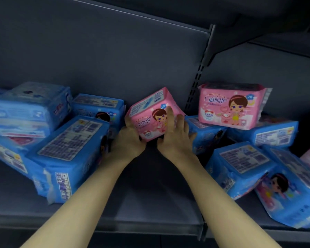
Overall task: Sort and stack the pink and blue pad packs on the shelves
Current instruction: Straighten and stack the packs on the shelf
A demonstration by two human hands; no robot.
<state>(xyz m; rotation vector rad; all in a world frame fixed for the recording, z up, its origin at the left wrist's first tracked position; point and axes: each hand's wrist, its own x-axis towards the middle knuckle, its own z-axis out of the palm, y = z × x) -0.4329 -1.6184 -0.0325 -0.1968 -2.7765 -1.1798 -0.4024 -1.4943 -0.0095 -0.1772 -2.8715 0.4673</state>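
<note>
My left hand point(131, 138), right hand point(175, 136) clasp tilted pink pack point(147, 113) by ends. I'd level it, swing to 3 o'clock, stack on second pink pack point(229, 108).

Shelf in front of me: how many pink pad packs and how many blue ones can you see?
Pink pad packs: 3, one held, one cut off at right edge.
Blue pad packs: at least 8; left pile blurred.
Total: at least 11.
</note>
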